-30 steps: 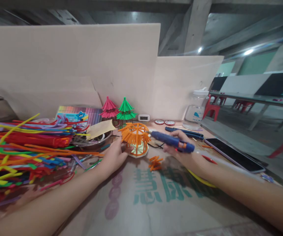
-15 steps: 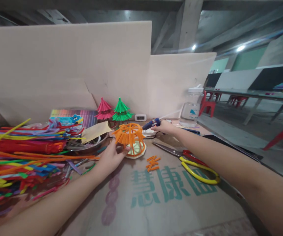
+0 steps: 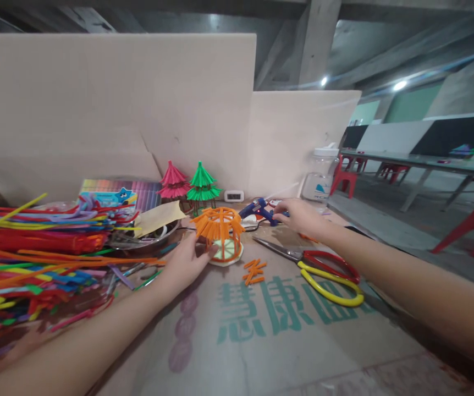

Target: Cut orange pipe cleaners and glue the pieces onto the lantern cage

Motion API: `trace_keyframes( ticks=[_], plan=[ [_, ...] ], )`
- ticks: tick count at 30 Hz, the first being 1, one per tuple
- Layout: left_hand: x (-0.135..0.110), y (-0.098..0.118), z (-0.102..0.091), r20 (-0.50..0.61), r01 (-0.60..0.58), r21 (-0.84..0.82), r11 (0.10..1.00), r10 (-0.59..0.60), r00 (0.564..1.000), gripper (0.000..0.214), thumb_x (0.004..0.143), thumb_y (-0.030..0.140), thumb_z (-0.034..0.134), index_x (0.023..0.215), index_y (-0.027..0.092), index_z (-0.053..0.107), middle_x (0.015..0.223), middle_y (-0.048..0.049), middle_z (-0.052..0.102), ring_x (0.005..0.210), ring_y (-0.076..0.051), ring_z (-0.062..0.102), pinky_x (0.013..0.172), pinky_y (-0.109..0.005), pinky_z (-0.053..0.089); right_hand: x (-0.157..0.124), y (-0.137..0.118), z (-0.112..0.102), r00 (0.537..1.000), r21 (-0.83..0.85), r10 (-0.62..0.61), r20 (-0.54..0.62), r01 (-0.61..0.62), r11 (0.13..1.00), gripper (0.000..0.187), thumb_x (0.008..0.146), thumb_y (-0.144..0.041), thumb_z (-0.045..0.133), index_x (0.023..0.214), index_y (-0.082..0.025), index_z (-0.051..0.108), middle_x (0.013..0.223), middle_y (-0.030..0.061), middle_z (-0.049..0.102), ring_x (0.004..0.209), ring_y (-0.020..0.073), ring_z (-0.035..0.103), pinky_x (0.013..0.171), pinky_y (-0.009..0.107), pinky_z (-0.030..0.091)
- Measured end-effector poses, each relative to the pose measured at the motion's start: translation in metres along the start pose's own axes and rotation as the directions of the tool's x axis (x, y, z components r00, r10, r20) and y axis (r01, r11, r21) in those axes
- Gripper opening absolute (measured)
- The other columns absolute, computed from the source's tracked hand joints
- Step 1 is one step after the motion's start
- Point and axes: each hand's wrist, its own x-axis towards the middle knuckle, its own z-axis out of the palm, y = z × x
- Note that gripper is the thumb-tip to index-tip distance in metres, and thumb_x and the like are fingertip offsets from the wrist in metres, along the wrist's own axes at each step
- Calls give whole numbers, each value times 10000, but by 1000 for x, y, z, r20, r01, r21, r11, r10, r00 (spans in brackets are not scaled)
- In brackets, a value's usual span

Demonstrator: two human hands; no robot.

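My left hand (image 3: 187, 261) holds a small orange frame (image 3: 220, 220) made of fuzzy pipe cleaners, thumb and fingers at its left side. The frame has a sloping fringed roof, open at the top, and thin posts on a pale green round base (image 3: 226, 250). Right of it lies a blue glue gun (image 3: 255, 208), its nozzle pointing left. My right hand (image 3: 298, 214) is at the gun's handle end, thumb and fingers apart; whether they touch it is hard to tell. Short orange pipe-cleaner pieces (image 3: 254, 271) lie in front of the frame.
Scissors (image 3: 303, 256) with red and yellow handles lie right of the pieces. Many coloured pipe cleaners (image 3: 34, 275) pile up on the left, beside a metal bowl (image 3: 146, 242). Behind stand pink (image 3: 173, 181) and green (image 3: 202, 184) tiered models, a small clock (image 3: 233, 196) and a clear bottle (image 3: 321, 173).
My right hand has loosened from the glue gun and shifted right, so more of the gun's handle shows. My left hand and the orange frame have stayed nearly in place.
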Motion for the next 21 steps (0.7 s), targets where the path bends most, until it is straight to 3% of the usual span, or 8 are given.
trace_keyframes(
  ticks=[5,7,9,12,15,17,19,21],
  plan=[
    [0,0,0,-21,26,14,1000,-25,999,429,847,533,543,1054,159,565,1046,-125,703,969,-284,686,869,-443,541,-49,-32,10,963,179,-257,85,239,954,156,888,-281,565,881,-209,703,882,43,728,796,187,638,709,278,438],
    [0,-1,1,-28,23,3,1000,-23,999,420,848,513,547,1070,158,564,1059,-125,700,979,-285,685,879,-445,539,-58,-36,20,970,273,-236,55,213,938,123,875,-279,581,888,-207,679,858,35,713,774,180,627,681,275,432],
    [1,-2,1,-32,9,-13,1000,-9,999,409,849,480,554,1101,157,557,1078,-126,696,1003,-286,679,895,-449,533,-57,-36,27,990,348,-138,18,124,929,161,854,-314,616,959,-196,645,806,18,680,716,165,603,635,265,422],
    [1,-4,2,-43,-14,-52,999,12,999,414,842,436,570,1142,153,540,1105,-129,691,1027,-286,672,910,-449,528,-45,-36,28,998,406,-56,1,50,912,409,814,-405,668,1145,-174,600,725,-19,611,642,150,557,590,259,403],
    [1,-4,2,-49,-20,-91,996,15,999,410,817,421,598,1125,152,564,1082,-124,702,1005,-287,678,894,-441,536,-35,-45,24,995,376,-90,42,68,924,567,778,-434,706,1273,-184,590,700,-27,599,634,153,548,583,262,388],
    [1,-4,2,-56,-25,-103,994,19,998,424,807,419,610,1133,151,574,1062,-121,708,995,-291,680,885,-442,540,-31,-55,22,992,355,-100,74,68,932,474,788,-373,703,1221,-186,650,717,-7,638,657,159,569,599,264,395],
    [1,-3,2,-59,-21,-97,995,16,998,439,811,417,609,1157,150,570,1067,-123,706,1002,-294,678,889,-447,539,-30,-62,20,992,389,-85,94,42,920,250,818,-285,660,1028,-174,737,756,19,691,697,161,604,642,267,419],
    [0,-3,1,-50,-18,-78,997,14,999,438,823,411,601,1174,151,564,1103,-132,697,1029,-300,670,904,-453,534,-28,-63,18,996,453,-50,76,11,891,150,829,-260,631,829,-172,753,763,28,719,712,163,624,663,269,432]
  ],
)
